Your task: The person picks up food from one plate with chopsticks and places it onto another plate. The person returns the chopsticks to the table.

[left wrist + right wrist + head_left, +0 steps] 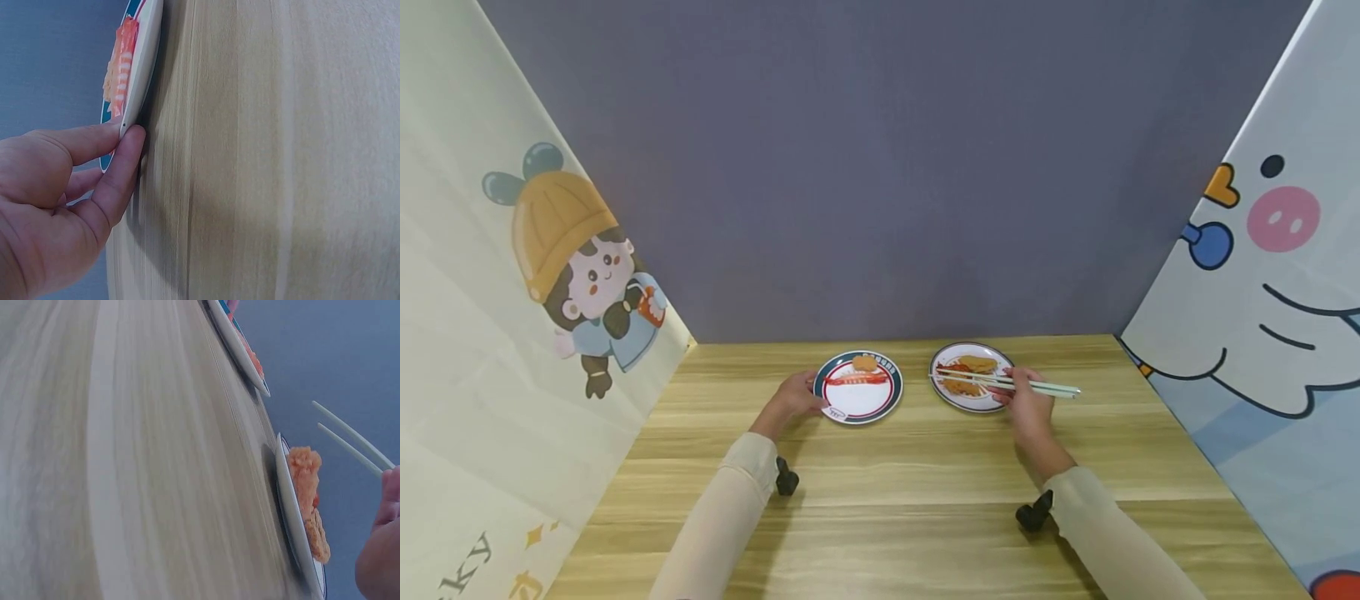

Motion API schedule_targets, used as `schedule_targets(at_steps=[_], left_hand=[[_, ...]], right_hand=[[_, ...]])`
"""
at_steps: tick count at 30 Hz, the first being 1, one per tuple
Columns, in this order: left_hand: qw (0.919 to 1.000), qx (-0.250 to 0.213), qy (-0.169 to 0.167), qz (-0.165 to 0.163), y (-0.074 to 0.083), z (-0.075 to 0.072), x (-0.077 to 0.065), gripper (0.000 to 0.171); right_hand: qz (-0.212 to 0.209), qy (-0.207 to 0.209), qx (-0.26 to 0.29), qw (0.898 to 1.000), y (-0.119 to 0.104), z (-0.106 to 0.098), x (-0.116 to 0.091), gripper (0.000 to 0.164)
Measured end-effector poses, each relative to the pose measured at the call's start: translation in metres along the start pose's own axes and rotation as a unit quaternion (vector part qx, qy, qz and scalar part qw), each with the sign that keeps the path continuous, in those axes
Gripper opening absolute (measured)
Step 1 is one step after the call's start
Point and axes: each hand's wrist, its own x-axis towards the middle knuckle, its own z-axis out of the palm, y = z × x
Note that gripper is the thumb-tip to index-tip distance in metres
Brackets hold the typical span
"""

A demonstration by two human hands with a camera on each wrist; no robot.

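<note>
My left hand [796,396] pinches the near-left rim of a green-edged plate [859,409], thumb above and fingers below in the left wrist view. On that plate lie a long red-and-white striped strip of food [124,65] and a small golden-brown piece [865,363]. In my right hand [1032,410] is a pair of pale chopsticks [1054,388], held almost level over the second plate [976,406], tips pointing left and slightly apart. Browned, fried-looking pieces [304,478] sit on this white plate, with something red at its left. The chopsticks' tips hold nothing.
Both plates stand side by side toward the back of the wooden table [895,517], a short gap between them. A grey wall panel [895,183] rises behind. Cartoon-printed panels [598,275] flank the table at left and right.
</note>
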Motion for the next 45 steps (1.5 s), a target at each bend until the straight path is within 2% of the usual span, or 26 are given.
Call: schedule_targets(at_steps=[7, 12, 17, 21, 26, 32, 38, 45], left_hand=[[0.9999, -0.003, -0.009, 0.003, 0.002, -0.002, 0.002, 0.081], [0.9999, -0.011, -0.007, 0.004, -0.001, -0.001, 0.005, 0.079], [0.9999, -0.012, -0.003, 0.005, -0.004, 0.001, 0.007, 0.079], [0.9999, -0.013, -0.001, 0.000, -0.002, 0.001, 0.006, 0.080], [0.9999, -0.010, -0.007, -0.001, 0.000, 0.001, 0.005, 0.079], [1.0000, -0.008, -0.003, -0.002, 0.001, 0.000, 0.004, 0.080], [1.0000, -0.008, 0.000, 0.001, 0.001, 0.000, 0.004, 0.079], [1.0000, -0.007, -0.003, 0.003, 0.003, -0.001, 0.001, 0.080]], right_hand=[[-0.003, -0.012, -0.028, 1.000, 0.006, 0.015, 0.000, 0.030], [0.000, -0.015, -0.060, 0.998, 0.008, 0.025, -0.002, 0.034], [-0.001, -0.022, -0.081, 0.996, 0.012, 0.036, -0.003, 0.028], [-0.009, -0.040, -0.088, 0.995, 0.016, 0.045, -0.003, 0.025], [-0.021, -0.067, -0.094, 0.993, 0.021, 0.057, -0.004, 0.035], [-0.002, -0.074, -0.090, 0.993, 0.026, 0.070, -0.006, 0.037], [0.001, -0.079, -0.096, 0.992, 0.032, 0.083, -0.006, 0.029], [-0.025, -0.090, -0.111, 0.989, 0.038, 0.096, -0.008, 0.024]])
